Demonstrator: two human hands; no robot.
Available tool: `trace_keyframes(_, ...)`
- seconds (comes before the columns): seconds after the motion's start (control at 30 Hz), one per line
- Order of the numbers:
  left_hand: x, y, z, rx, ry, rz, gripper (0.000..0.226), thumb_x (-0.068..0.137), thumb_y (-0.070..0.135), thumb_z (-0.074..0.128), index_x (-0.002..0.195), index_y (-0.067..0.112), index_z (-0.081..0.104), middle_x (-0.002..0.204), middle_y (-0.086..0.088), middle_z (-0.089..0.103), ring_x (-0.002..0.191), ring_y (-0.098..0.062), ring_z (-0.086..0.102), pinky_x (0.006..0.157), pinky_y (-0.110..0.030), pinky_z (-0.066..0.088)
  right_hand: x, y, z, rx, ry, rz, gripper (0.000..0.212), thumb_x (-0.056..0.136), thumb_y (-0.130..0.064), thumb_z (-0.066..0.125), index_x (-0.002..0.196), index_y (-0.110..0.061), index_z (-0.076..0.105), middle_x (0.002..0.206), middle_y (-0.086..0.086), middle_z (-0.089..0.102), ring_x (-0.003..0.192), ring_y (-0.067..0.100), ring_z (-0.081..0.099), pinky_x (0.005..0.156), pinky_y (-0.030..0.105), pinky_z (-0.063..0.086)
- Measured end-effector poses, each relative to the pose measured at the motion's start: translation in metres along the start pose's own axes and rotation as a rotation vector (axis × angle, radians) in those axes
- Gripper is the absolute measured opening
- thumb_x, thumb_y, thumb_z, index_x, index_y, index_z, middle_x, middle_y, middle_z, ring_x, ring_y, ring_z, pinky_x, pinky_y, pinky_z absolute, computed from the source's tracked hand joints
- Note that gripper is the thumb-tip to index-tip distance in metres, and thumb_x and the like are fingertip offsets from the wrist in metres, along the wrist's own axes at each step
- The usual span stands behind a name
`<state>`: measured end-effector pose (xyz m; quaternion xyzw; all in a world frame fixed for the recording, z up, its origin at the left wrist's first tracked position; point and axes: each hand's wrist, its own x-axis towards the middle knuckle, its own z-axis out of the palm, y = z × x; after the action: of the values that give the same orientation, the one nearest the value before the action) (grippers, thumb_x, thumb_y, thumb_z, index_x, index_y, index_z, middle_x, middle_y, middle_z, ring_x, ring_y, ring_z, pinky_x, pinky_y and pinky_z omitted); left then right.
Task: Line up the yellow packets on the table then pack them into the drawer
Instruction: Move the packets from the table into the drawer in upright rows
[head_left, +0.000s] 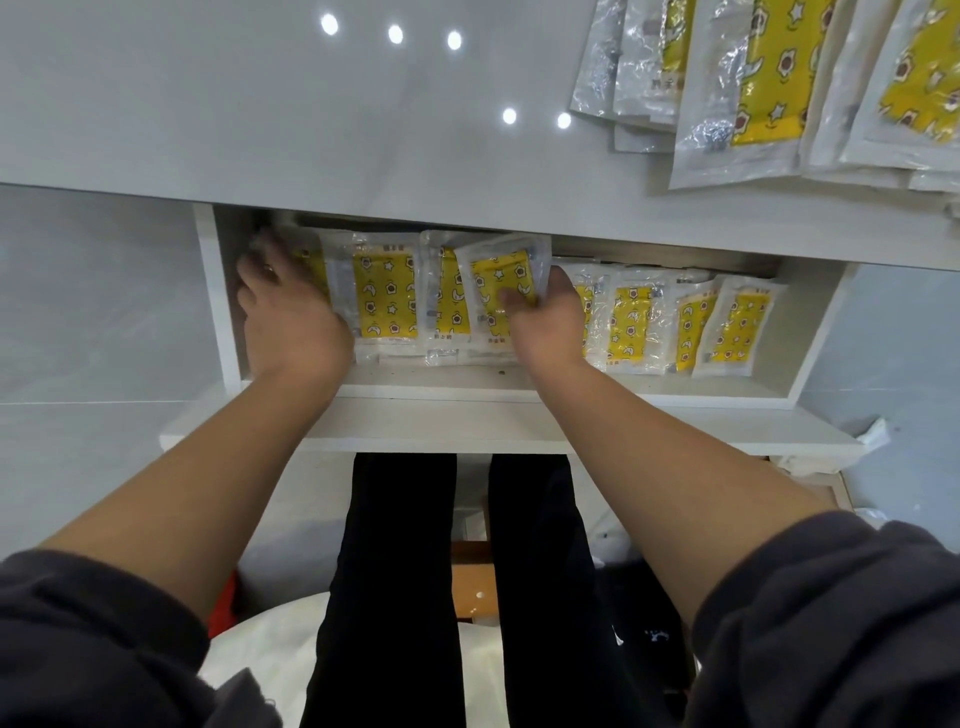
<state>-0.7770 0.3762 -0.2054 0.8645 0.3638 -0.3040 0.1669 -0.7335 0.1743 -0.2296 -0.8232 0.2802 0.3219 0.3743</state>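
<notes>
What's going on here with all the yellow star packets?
A person is packing yellow packets into the open white drawer under the table. Their right hand holds one packet tilted over the row already lying in the drawer. Their left hand reaches onto the packets at the drawer's left end. More packets lie on the table, at the far right.

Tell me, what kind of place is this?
Probably a desk in a home or small workroom, though I can't be sure: a white table with an open drawer under it, yellow packets lined up inside, and more packets piled on top.
</notes>
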Motion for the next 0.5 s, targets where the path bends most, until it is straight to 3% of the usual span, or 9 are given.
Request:
trace_keyframes(0.1, 0.005, 0.005, 0.001, 0.277, 0.032, 0.271, 0.083, 0.084, 0.021, 0.065, 0.148, 0.0, 0.017, 0.15, -0.028, 0.023, 0.137, -0.047, 0.023, 0.11, -0.055, 0.028, 0.001, 0.0, -0.001, 0.015, 0.003, -0.002, 0.023, 0.089, -0.016, 0.064, 0.108, -0.006, 0.056, 0.074, -0.004, 0.054, 0.062, 0.008, 0.05, 0.053, 0.016, 0.04)
trace_keyframes(0.2, 0.019, 0.02, -0.001, 0.407, -0.012, 0.487, 0.075, 0.086, 0.034, 0.062, 0.144, 0.002, 0.028, 0.149, -0.026, 0.029, 0.139, -0.046, 0.022, 0.116, -0.058, 0.015, 0.001, 0.001, -0.001, 0.034, 0.001, -0.006, 0.015, 0.088, -0.014, 0.065, 0.101, -0.01, 0.057, 0.076, -0.006, 0.056, 0.066, 0.01, 0.053, 0.058, 0.021, 0.04)
trace_keyframes(0.3, 0.031, 0.03, 0.001, 0.465, -0.104, 0.487, 0.073, 0.091, 0.044, 0.056, 0.148, 0.013, 0.023, 0.154, -0.016, 0.026, 0.142, -0.039, 0.019, 0.115, -0.057, 0.013, 0.003, 0.001, -0.003, 0.019, -0.011, -0.007, 0.013, 0.087, -0.015, 0.065, 0.096, -0.013, 0.056, 0.073, -0.007, 0.054, 0.063, 0.007, 0.051, 0.059, 0.021, 0.038)
trace_keyframes(0.5, 0.034, 0.014, 0.002, 0.47, -0.162, 0.496, 0.064, 0.092, 0.039, 0.058, 0.147, 0.026, 0.029, 0.145, -0.014, 0.035, 0.136, -0.037, 0.028, 0.107, -0.058, 0.029, 0.007, 0.0, -0.012, -0.017, -0.025, 0.01, 0.025, 0.089, -0.018, 0.064, 0.11, -0.008, 0.057, 0.084, 0.001, 0.058, 0.064, 0.009, 0.051, 0.059, 0.023, 0.04)
